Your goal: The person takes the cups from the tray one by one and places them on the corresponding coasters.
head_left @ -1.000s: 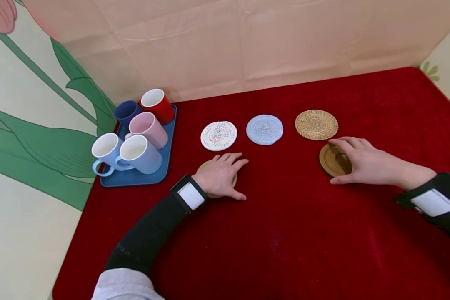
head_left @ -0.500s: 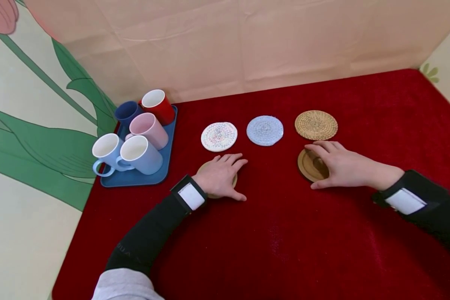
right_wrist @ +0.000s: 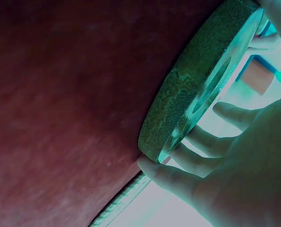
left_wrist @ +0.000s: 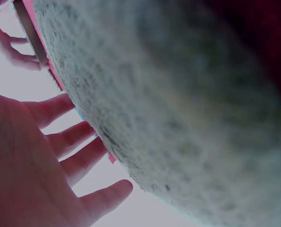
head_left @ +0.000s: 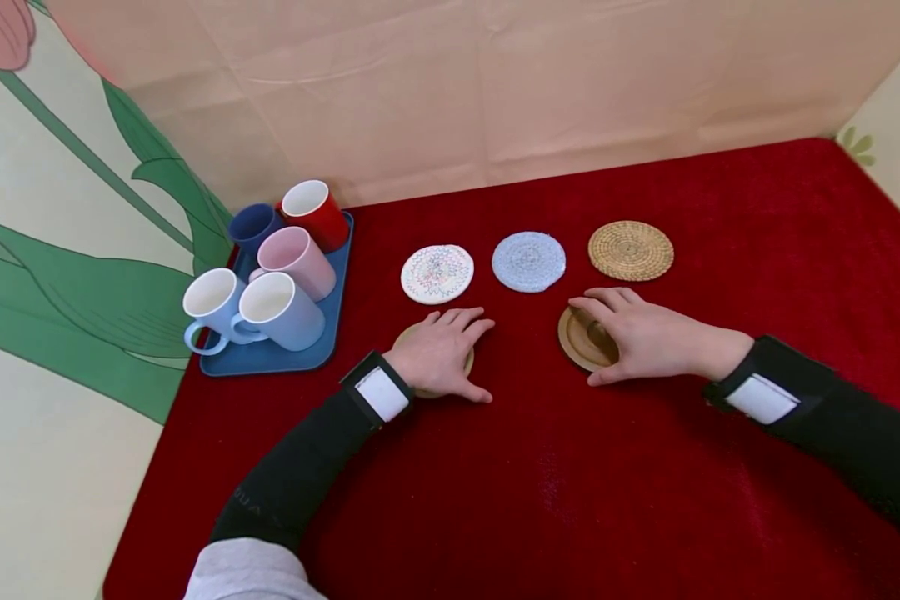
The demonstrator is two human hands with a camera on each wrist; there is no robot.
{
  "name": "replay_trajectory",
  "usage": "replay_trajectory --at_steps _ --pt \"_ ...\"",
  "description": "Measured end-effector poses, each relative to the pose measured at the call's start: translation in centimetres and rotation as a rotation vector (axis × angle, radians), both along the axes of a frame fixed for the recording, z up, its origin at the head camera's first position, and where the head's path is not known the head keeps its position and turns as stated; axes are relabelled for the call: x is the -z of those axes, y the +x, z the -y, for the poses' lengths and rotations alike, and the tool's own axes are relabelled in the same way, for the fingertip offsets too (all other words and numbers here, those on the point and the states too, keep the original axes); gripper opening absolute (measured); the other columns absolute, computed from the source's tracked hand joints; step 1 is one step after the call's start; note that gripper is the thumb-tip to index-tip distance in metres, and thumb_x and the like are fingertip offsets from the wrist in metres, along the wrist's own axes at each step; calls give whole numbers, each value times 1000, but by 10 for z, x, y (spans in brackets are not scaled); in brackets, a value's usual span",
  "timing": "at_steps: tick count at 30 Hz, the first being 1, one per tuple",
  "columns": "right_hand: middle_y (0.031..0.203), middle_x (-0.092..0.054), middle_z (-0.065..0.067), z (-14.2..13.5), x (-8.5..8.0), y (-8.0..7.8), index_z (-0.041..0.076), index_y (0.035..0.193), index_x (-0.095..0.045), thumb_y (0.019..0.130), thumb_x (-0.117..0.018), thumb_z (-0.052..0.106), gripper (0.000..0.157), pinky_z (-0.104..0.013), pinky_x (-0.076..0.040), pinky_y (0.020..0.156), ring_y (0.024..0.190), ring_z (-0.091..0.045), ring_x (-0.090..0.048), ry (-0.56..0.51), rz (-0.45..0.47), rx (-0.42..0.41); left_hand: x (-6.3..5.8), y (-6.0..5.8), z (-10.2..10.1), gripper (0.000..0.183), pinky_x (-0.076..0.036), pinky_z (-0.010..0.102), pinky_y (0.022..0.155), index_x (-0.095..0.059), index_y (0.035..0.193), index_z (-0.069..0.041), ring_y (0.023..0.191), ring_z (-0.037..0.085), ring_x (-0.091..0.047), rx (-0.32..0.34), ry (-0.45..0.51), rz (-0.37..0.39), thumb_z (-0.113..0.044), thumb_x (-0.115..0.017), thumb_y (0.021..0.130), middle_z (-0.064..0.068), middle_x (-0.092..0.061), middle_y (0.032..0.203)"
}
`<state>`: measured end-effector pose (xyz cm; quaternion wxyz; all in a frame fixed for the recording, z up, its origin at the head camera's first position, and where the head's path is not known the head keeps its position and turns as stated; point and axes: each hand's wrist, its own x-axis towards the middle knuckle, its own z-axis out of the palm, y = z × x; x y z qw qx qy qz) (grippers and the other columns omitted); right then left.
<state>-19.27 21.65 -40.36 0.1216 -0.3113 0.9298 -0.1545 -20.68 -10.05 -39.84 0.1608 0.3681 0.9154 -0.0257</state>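
In the head view my left hand (head_left: 437,354) lies spread over a pale tan round coaster (head_left: 468,363), most of it hidden under the palm. That coaster's fuzzy woven side fills the left wrist view, with straight fingers (left_wrist: 79,158) close to its edge. My right hand (head_left: 648,335) grips a round brown wooden coaster (head_left: 579,337) by its rim, thumb on the near side and fingers on the far side. The right wrist view shows this thick coaster (right_wrist: 187,85) low over the red cloth, a fingertip at its lower edge.
Behind the hands lie a white patterned coaster (head_left: 437,273), a light blue coaster (head_left: 528,262) and a woven straw coaster (head_left: 631,250). At the left, a blue tray (head_left: 232,363) holds several mugs, among them a red mug (head_left: 328,223) and a pink mug (head_left: 311,265).
My right hand has moved left with the wooden coaster, from below the straw coaster's right side to below the gap beside the blue one. My left hand has stayed in place.
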Motion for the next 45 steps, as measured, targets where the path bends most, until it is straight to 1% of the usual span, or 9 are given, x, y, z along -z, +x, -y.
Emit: replay_trajectory --at_steps 8,24,32,38,45 --pt "151 -37 -28 12 -1 0 3 153 -36 78 -85 53 103 -57 -46 101 135 -45 -38 5 2 -15 -1 0 -1 106 -27 45 120 -32 160 -16 149 24 -29 -5 -3 2 -75 -69 80 7 -28 165" --pt "150 -40 -28 33 0 1 3 152 -38 77 -86 50 100 -56 -46 101 135 -43 -39 -8 -10 -60 -2 0 -1 107 -28 46 120 -32 160 -15 149 24 -29 -11 -11 0 -75 -70 79 8 -29 165" --pt "149 -41 -27 47 -1 2 1 152 -40 77 -87 48 100 -57 -45 102 135 -44 -39 -16 -17 -100 -1 0 -1 107 -27 46 120 -32 160 -16 149 24 -29 -14 -13 -2 -75 -69 79 8 -29 165" --pt "149 -41 -26 56 -1 2 1 152 -40 76 -88 47 101 -56 -45 103 136 -42 -39 -10 -9 -118 -1 0 -1 107 -27 46 120 -32 160 -15 149 24 -29 -11 -13 -4 -75 -69 79 8 -29 165" --pt "149 -41 -27 65 -1 3 0 152 -39 75 -89 46 102 -56 -44 105 137 -43 -38 -6 -19 -134 -1 1 -2 108 -27 46 120 -32 160 -15 150 24 -28 -21 -8 3 -75 -70 78 7 -28 165"
